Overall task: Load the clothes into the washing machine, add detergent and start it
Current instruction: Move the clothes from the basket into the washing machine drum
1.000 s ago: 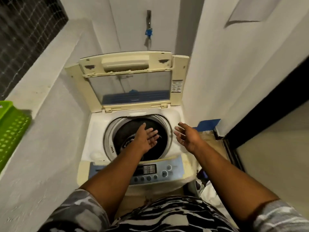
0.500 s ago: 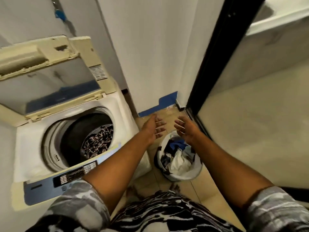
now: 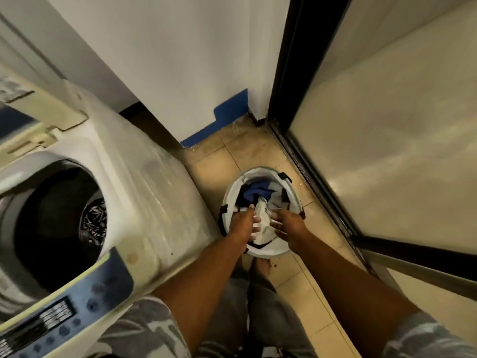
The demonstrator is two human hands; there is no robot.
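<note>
We find our left hand (image 3: 242, 223) and right hand (image 3: 289, 224) spread, fingers straight, either side of the crumpled white garment (image 3: 263, 220) in the round white fabric laundry basket (image 3: 233, 195), gripping nothing. We recommend closing both around the whole bundle, trailing ends gathered, before lifting.

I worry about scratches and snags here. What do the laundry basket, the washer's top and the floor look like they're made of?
Laundry basket: soft white fabric with dark trim, judging by its slack, folded wall. Washing machine top: glossy, yellowed moulded plastic, seemingly under clear film. Floor: glazed beige tiles with visible grout lines. Both hands, left hand and right hand, reach for the white garment.

Open washing machine (image 3: 144, 177), patterned garment (image 3: 94, 223) inside; possibly mixed clothes (image 3: 260, 200) in basket (image 3: 268, 250).
</note>
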